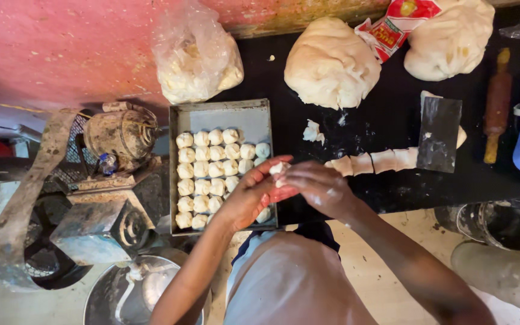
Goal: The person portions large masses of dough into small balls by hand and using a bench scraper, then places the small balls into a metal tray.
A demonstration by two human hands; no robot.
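Dough piece [279, 169], small, white, pinched between fingertips of left hand [253, 195] and right hand [317, 188], above tray's near right corner; rounded lump, long axis not discernible. Tray [221, 114], grey metal, rectangular, long side running away from body, rows of dough balls [207, 171] filling its near half. Cut dough log [373, 162] lying crosswise on black counter, right of hands, under dark scraper [439, 133]. Clear bag [197, 57] of dough beyond tray. Red-and-white packet [395, 27] between two large dough mounds.

Left hand [249, 195] and right hand [315, 186] meet, palms cupped together, forearms angled inward.
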